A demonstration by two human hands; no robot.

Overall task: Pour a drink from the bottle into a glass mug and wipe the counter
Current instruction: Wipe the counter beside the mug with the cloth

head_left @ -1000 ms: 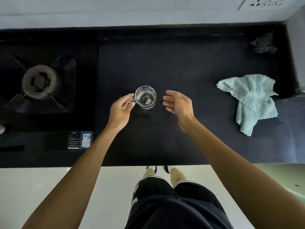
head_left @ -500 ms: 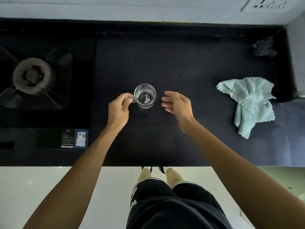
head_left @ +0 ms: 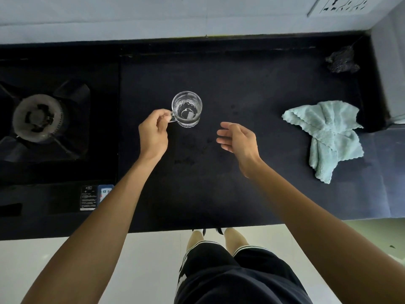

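A clear glass mug [head_left: 187, 109] stands upright on the black counter [head_left: 230, 189], seen from above. My left hand [head_left: 154, 132] pinches its handle on the left side. My right hand [head_left: 238, 139] hovers to the right of the mug with relaxed fingers, apart from it and holding nothing. A crumpled light-green cloth [head_left: 328, 134] lies on the counter at the right. No bottle is in view. A few faint wet spots show on the counter below the mug.
A gas hob with one burner [head_left: 37, 118] fills the left side. A dark crumpled scrubber [head_left: 341, 62] lies in the back right corner by the wall. The counter's front edge runs across below my forearms, with pale floor beyond.
My right hand has drawn back from the mug, down and to the right. My left hand stays on the handle. The camera view shifted slightly.
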